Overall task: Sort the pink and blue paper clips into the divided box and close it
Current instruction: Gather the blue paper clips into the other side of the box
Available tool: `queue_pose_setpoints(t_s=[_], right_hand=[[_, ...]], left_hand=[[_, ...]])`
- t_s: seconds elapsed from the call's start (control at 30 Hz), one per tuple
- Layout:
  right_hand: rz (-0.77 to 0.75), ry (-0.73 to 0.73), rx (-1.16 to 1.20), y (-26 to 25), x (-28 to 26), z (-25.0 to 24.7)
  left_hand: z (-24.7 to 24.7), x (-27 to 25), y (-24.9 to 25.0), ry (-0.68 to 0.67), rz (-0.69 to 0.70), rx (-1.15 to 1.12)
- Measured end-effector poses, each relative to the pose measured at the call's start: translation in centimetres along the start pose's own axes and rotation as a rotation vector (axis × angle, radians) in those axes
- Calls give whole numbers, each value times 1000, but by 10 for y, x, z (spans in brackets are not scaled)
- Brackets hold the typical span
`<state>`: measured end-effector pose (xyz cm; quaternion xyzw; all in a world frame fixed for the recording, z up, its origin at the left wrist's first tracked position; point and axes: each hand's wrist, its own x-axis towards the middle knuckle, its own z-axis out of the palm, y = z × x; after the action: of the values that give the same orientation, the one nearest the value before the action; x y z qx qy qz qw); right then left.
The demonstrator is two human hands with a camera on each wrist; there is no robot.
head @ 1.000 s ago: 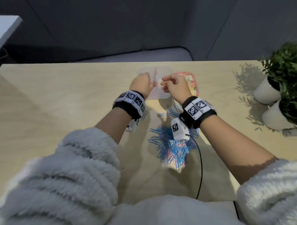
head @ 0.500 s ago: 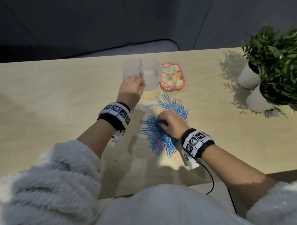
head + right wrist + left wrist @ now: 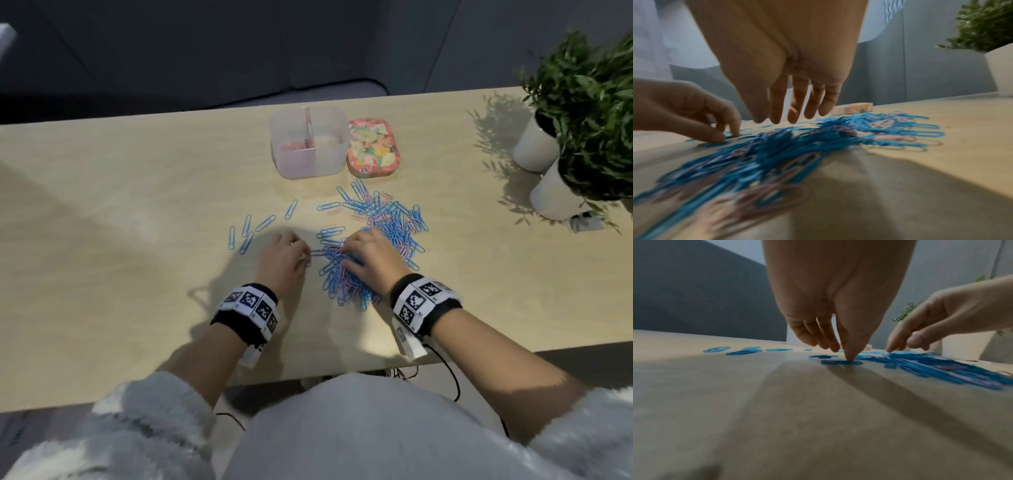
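The step in hand is picking through the mixed heap of paper clips [image 3: 370, 246], which lies on the table [image 3: 120, 205] on the near side of the divided box [image 3: 308, 142]. The box stands open; pink clips show in its left compartment, while its right compartment looks empty of blue ones, so the sorting seems far from done. The flowered lid [image 3: 373, 147] lies flat, touching or just beside the box's right wall.

The left hand [image 3: 282, 260] sits at the heap's left edge. Its thumb tip presses down on a single blue clip [image 3: 841, 362] lying flat on the table, with the other fingers loosely bent above it; nothing is gripped. The right hand [image 3: 373, 255] hovers over the middle of the heap with its fingers [image 3: 795, 104] straight, spread slightly apart, tips just above the clips, holding nothing.

A few stray blue clips [image 3: 246, 233] lie to the left of the heap, apart from it.

The next move likely calls for pinching clips of one colour free of the tangle, since pink and blue lie interlaced, then carrying them to the matching compartment.
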<state>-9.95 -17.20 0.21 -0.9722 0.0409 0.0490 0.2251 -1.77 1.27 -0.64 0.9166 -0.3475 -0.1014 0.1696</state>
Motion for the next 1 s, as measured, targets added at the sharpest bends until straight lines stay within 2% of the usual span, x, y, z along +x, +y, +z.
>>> queue_pose_setpoints(t_s=[0.07, 0.2, 0.3, 0.4, 0.47, 0.53, 0.67, 0.8, 0.93, 1.0], right_hand=[[15, -60, -28, -6, -2, 6], [125, 20, 76, 8, -7, 4], [187, 90, 99, 25, -12, -2], [192, 153, 104, 24, -19, -4], [176, 128, 107, 12, -23, -3], [140, 65, 100, 0, -23, 1], [88, -70, -50, -17, -15, 13], [176, 4, 103, -12, -13, 14], [248, 72, 251, 1, -14, 11], [285, 100, 338, 4, -15, 7]], left_hand=[[6, -7, 8, -4, 93, 39], [12, -22, 10, -35, 115, 179], [11, -28, 3, -28, 55, 143], [5, -31, 5, 0, -80, 111], [4, -31, 14, 0, -76, 118], [7, -28, 26, -65, -58, 100], [18, -19, 41, -125, -106, -20], [14, -17, 30, -108, -174, -63], [5, -24, 9, -75, -254, 20], [3, -26, 8, -42, -245, 72]])
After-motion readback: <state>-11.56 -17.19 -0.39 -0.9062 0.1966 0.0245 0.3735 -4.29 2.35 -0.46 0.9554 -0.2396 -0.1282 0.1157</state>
